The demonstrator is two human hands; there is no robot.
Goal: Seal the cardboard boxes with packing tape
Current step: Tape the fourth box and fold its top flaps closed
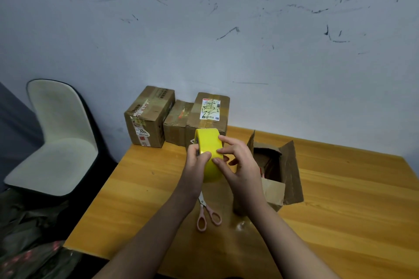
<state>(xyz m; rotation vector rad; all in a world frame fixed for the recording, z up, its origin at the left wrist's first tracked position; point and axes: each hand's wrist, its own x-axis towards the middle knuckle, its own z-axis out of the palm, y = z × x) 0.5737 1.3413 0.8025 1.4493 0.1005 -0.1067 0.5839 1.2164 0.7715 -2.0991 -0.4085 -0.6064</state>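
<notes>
Both hands hold the yellow tape roll (209, 154) above the table (140, 188). The left hand (196, 161) grips its side with curled fingers; the right hand (240, 163) presses fingertips onto the roll's outer face. Pink-handled scissors (207, 213) lie below. An open cardboard box (278, 172) stands just right of the hands; three closed boxes (148, 116) sit at the table's far edge.

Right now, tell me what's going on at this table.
A person holds a yellow roll of packing tape above the wooden table. The left hand grips its side, and the right hand has its fingers on the roll's face, seemingly feeling for the tape's end. An open cardboard box waits just right of the hands, flaps up. Pink-handled scissors lie on the table beneath. Three closed boxes stand at the far edge.
</notes>
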